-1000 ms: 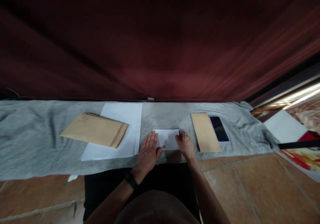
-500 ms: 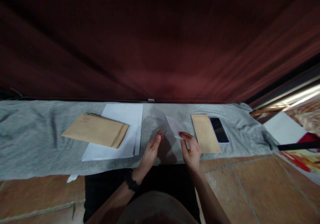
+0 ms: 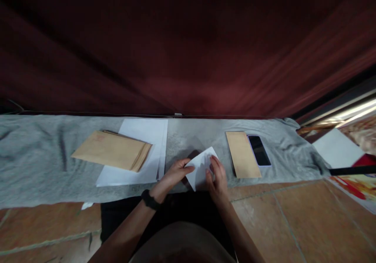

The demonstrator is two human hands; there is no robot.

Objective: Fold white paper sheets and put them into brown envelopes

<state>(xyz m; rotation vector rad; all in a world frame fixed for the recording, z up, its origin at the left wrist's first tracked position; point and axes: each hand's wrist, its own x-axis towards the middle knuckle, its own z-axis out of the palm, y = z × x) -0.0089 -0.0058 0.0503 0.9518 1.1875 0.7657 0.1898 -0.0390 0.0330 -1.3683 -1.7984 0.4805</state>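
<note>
A small folded white paper [image 3: 201,168] is lifted off the grey cloth [image 3: 44,165] and held between both hands near the cloth's front edge. My left hand [image 3: 175,173], with a dark band on its wrist, pinches the paper's left corner. My right hand [image 3: 216,177] grips its right side with curled fingers. A single tan envelope [image 3: 242,154] lies just right of my right hand, with a black phone [image 3: 259,150] beside it.
A stack of tan envelopes [image 3: 111,150] rests on white sheets [image 3: 147,137] to the left. A dark red curtain [image 3: 188,47] hangs behind the cloth. Tiled floor [image 3: 293,220] runs along the front; more papers [image 3: 337,148] lie at the far right.
The folded paper lay flat under both hands a second ago. My right hand lifted it, and now both hands hold it tilted above the cloth.
</note>
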